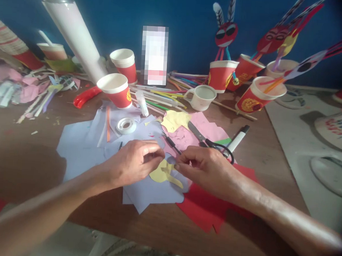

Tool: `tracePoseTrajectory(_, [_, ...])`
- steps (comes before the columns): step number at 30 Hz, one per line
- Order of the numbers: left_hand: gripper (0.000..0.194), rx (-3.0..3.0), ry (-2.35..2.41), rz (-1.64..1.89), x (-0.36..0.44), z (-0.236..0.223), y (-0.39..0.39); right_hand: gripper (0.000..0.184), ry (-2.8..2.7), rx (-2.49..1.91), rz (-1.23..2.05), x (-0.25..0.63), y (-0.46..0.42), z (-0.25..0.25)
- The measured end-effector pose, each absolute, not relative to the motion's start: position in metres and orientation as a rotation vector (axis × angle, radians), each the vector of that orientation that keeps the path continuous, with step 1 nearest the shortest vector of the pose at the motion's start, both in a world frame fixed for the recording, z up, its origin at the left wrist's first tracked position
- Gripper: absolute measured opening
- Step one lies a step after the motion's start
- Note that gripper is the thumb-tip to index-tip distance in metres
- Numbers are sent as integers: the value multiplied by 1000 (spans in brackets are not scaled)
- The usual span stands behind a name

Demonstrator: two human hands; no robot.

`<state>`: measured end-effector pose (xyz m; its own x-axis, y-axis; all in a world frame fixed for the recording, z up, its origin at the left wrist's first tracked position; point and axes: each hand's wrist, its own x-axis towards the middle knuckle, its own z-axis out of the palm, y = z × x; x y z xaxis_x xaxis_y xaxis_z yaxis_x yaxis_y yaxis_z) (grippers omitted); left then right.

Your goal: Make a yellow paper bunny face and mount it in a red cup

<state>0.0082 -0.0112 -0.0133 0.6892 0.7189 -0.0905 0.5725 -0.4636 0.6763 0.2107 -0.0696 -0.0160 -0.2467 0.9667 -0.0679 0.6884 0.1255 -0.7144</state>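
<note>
Above a pile of coloured paper, my left hand is closed, thumb and fingertips pressed together. My right hand is closed in a similar pinch, a short gap away. What either hand holds, if anything, I cannot make out. Under and between the fingertips lies a yellow paper cutout on pale blue paper. A black pen rests just beyond my right fingers. Black-handled scissors lie behind my right hand, beside a white marker with a dark cap. Red paper spreads below my right wrist.
A tape roll and glue bottle sit beyond my left hand. Behind stand red paper cups, a white mug, coloured sticks and a lit phone. Decorated puppet cups stand right; paper scraps lie left.
</note>
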Motion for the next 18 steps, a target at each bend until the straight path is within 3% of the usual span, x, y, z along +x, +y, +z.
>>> tracePoseTrajectory(7, [17, 2369, 863, 228, 9, -18, -13, 24, -2237, -1661, 472, 200, -79, -25])
tracePoseTrajectory(18, [17, 2446, 869, 166, 14, -26, -16, 26, -2305, -1720, 516, 195, -79, -28])
